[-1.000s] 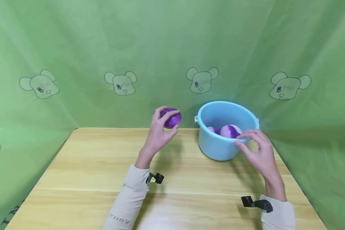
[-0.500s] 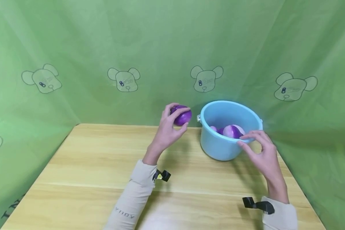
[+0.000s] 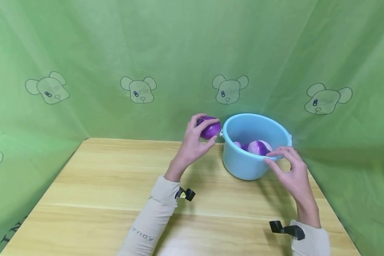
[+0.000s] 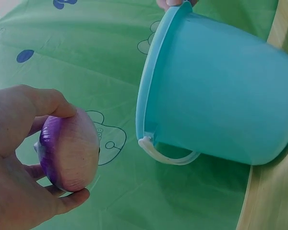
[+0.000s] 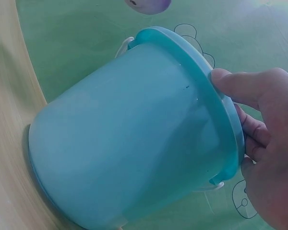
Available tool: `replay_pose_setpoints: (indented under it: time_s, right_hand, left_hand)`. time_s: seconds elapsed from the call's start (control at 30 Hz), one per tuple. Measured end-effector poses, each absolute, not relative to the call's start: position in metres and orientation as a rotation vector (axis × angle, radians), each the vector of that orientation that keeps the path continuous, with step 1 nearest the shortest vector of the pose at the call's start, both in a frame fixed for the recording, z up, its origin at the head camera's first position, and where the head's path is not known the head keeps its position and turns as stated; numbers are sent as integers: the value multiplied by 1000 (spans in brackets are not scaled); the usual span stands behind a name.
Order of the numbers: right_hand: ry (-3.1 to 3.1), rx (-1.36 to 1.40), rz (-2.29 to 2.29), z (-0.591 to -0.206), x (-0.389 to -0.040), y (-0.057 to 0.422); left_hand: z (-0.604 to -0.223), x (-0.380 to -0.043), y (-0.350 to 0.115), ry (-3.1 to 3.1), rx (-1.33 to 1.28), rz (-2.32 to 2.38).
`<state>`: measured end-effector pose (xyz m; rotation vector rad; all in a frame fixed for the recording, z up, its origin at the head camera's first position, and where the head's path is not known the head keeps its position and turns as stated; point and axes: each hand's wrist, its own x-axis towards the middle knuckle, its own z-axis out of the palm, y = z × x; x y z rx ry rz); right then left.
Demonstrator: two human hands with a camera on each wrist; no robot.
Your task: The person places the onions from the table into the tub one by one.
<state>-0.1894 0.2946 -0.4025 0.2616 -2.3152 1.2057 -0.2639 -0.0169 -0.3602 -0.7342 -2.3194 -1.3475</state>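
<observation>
My left hand [image 3: 193,142] holds a purple-and-pale onion [image 3: 210,128] up in the air, just left of the blue bucket [image 3: 243,164]. Thumb and fingers wrap its sides; in the left wrist view the onion [image 4: 72,153] shows a pale, streaked face and a glossy purple back. With my right hand [image 3: 292,170] I pinch the near right rim of the bucket, thumb outside and fingers over the inner side, as the right wrist view shows at the rim [image 5: 225,110]. Inside the bucket lie several similar purple-and-white onions [image 3: 257,147], partly hidden by the front wall.
The bucket stands upright near the far right corner of a wooden table [image 3: 108,177]. A green curtain [image 3: 179,53] printed with bear heads hangs behind and at both sides. A white handle [image 4: 168,155] hangs against the bucket's side.
My left hand has moved right with the onion, closer to the bucket's left rim. My right hand stays on the rim, and the head view has shifted slightly.
</observation>
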Motion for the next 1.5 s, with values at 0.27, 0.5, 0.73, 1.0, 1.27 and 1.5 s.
replay_pose_setpoints:
  time_s: [0.27, 0.5, 0.73, 1.0, 1.27, 1.5]
  right_hand:
    - [-2310, 271, 1214, -403, -190, 294]
    - [-2301, 281, 1230, -401, -188, 292]
    - [-2305, 271, 1222, -400, -188, 293]
    - [-2308, 262, 1216, -403, -190, 294]
    - [-2318, 247, 1224, -404, -189, 295]
    - [-2308, 261, 1229, -402, -189, 293]
  left_hand:
    - [-355, -265, -9, -2333, -750, -1333]
    - [-353, -267, -2, -2350, -793, -1329]
    - [-351, -268, 10, -2368, -835, -1347]
    - [-350, -270, 21, -2386, -848, -1345]
    - [-352, -270, 33, -2398, -885, -1363]
    - [-354, -271, 40, -2391, -882, -1327]
